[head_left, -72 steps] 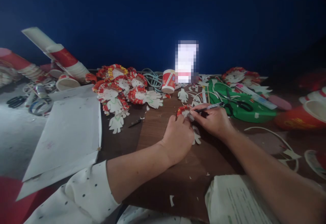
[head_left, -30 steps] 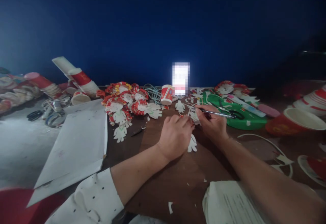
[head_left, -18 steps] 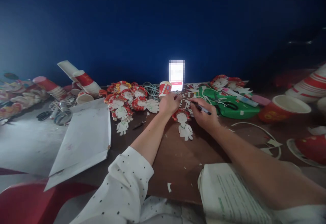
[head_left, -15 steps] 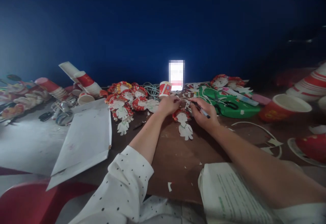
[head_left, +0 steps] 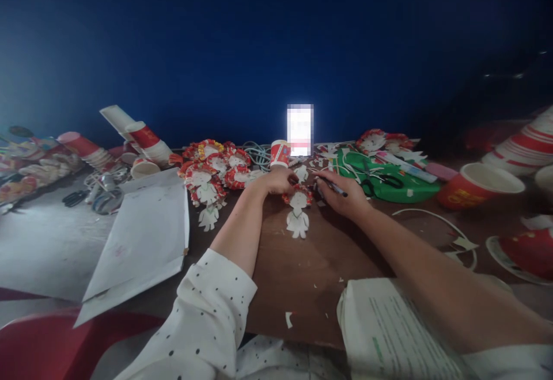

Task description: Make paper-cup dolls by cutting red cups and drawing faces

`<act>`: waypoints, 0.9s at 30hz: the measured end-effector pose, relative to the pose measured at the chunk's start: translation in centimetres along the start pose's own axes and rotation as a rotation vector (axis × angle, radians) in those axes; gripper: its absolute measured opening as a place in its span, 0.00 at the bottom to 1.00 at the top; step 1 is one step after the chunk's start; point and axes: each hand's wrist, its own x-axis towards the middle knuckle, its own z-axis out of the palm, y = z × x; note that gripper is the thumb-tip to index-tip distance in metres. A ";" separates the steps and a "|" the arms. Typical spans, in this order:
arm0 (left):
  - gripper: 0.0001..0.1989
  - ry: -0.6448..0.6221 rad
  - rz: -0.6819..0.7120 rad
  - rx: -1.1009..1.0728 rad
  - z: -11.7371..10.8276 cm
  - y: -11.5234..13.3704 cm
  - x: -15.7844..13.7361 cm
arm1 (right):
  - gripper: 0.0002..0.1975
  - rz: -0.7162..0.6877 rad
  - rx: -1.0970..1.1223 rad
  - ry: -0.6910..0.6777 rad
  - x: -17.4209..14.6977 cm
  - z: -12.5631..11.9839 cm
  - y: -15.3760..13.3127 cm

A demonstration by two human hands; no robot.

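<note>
In the head view, a white paper doll cutout (head_left: 298,223) with a red ruffled rim round its head lies on the brown table before me. My left hand (head_left: 281,182) is closed, its fingertips pinching the upper left of that rim. Between the fingers of my right hand (head_left: 345,196) is a slim pen (head_left: 336,187), held to the right of the doll's head. The pen's tip is too small to make out. Another white paper cutout (head_left: 301,173) lies just beyond the doll. Behind my left hand stands a small red and white paper cup (head_left: 280,154).
A pile of similar red-rimmed dolls (head_left: 207,178) lies left of my hands, beside a white board (head_left: 142,233). On the right are a green bag (head_left: 400,193), black-handled scissors (head_left: 389,181) and a red paper cup (head_left: 470,187). A lit screen (head_left: 300,129) stands at the back.
The doll has shifted left and now stands straighter in view. My left hand has moved slightly left and down onto its rim. My right hand with the pen has moved a little left.
</note>
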 end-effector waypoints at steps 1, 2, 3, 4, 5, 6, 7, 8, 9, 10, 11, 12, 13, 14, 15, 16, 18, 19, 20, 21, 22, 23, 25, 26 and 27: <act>0.27 -0.001 0.007 0.019 -0.3 -0.1 -0.1 | 0.15 0.014 -0.002 -0.014 0.1 0.0 0.1; 0.27 -0.005 0.014 0.026 -0.5 -0.3 -0.2 | 0.14 0.034 -0.021 -0.028 0.2 -0.1 0.1; 0.26 -0.007 0.025 0.026 -0.7 -0.4 -0.2 | 0.14 0.057 -0.061 -0.046 0.3 -0.3 0.1; 0.25 -0.008 0.041 0.023 -0.7 -0.5 -0.2 | 0.14 0.080 -0.118 -0.067 0.4 -0.6 0.1; 0.24 -0.010 0.056 0.020 -0.7 -0.5 -0.1 | 0.15 0.102 -0.187 -0.089 0.4 -1.0 0.0; 0.22 -0.017 0.073 0.020 -0.6 -0.4 0.0 | 0.15 0.121 -0.262 -0.107 0.5 -1.3 0.0; 0.21 -0.023 0.090 0.018 -0.4 -0.2 0.2 | 0.15 0.134 -0.337 -0.119 0.6 -1.8 0.1; 0.19 -0.029 0.106 0.015 -0.2 0.0 0.3 | 0.15 0.143 -0.406 -0.125 0.6 -2.2 0.2; 0.18 -0.036 0.119 0.010 0.0 0.3 0.5 | 0.15 0.147 -0.467 -0.127 0.7 -2.6 0.5; 0.17 -0.041 0.124 0.005 0.3 0.6 0.7 | 0.15 0.151 -0.517 -0.122 0.8 -2.9 0.8; 0.16 -0.035 0.119 0.001 0.5 0.8 0.9 | 0.14 0.154 -0.556 -0.112 0.9 -3.2 1.2; 0.15 -0.015 0.104 0.002 0.7 1.0 1.1 | 0.14 0.156 -0.579 -0.092 1.0 -3.5 1.5; 0.15 0.015 0.084 0.008 0.8 1.2 1.3 | 0.14 0.155 -0.582 -0.063 1.1 -3.6 1.8; 0.15 0.050 0.065 0.014 0.8 1.2 1.4 | 0.14 0.149 -0.560 -0.029 1.2 -3.6 2.0; 0.15 0.081 0.052 0.013 0.8 1.1 1.5 | 0.15 0.134 -0.509 0.003 1.2 -3.5 2.1; 0.15 0.093 0.047 0.000 0.7 1.0 1.5 | 0.15 0.116 -0.427 0.027 1.3 -3.4 2.1; 0.15 0.059 0.060 -0.076 0.4 0.3 1.5 | 0.14 0.089 -0.198 0.027 1.5 -2.7 1.8; 0.14 0.030 0.061 -0.136 0.2 -0.1 1.4 | 0.13 0.087 -0.073 -0.001 1.6 -2.3 1.5; 0.14 0.005 0.059 -0.200 -0.1 -0.6 1.2 | 0.12 0.096 0.051 -0.042 1.8 -1.9 1.2; 0.14 -0.012 0.056 -0.260 -0.3 -1.0 1.1 | 0.11 0.114 0.168 -0.094 1.9 -1.4 1.0; 0.15 -0.024 0.057 -0.314 -0.5 -1.4 0.8 | 0.11 0.141 0.271 -0.152 2.0 -1.0 0.8; 0.14 -0.035 0.061 -0.361 -0.6 -1.7 0.6 | 0.11 0.168 0.355 -0.217 2.1 -0.6 0.6; 0.14 -0.061 0.076 -0.434 -0.8 -2.0 0.3 | 0.12 0.196 0.457 -0.315 2.2 0.0 0.4; 0.14 -0.068 0.079 -0.457 -0.9 -2.0 0.1 | 0.12 0.189 0.460 -0.311 2.3 0.2 0.4; 0.13 -0.067 0.075 -0.471 -0.9 -1.9 0.0 | 0.12 0.163 0.429 -0.262 2.2 0.3 0.5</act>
